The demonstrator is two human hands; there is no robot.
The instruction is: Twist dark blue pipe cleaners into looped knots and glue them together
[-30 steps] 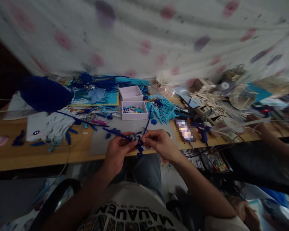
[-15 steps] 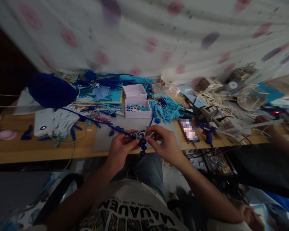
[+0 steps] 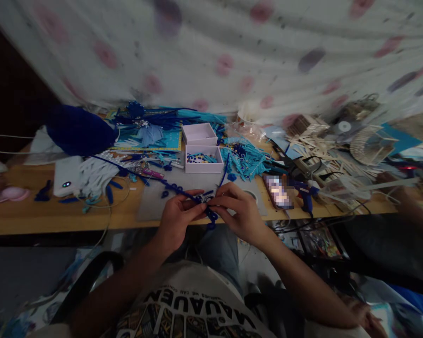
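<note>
My left hand (image 3: 178,217) and my right hand (image 3: 237,210) meet at the near edge of a wooden table (image 3: 56,218). Both pinch a small beaded ornament (image 3: 207,198) wound with dark blue pipe cleaner (image 3: 211,216). Blue stems stick out from it, one up toward the boxes and one leftward over a grey mat (image 3: 155,202). A curled blue end hangs below my fingers. Behind my hands stands a small white box of beads (image 3: 203,158), with a second white box (image 3: 199,133) behind it.
Turquoise beaded tassels (image 3: 245,159) lie right of the boxes. A phone (image 3: 277,191) and a blue glue gun (image 3: 305,193) lie to the right. White fringe (image 3: 97,171), a white device (image 3: 66,175) and a dark blue pompom (image 3: 79,130) sit left. Another person's arm (image 3: 414,211) rests at far right.
Both hands stay pinched on the ornament, turning it slightly. The view has shifted a little, so everything sits slightly further right in the frame.
</note>
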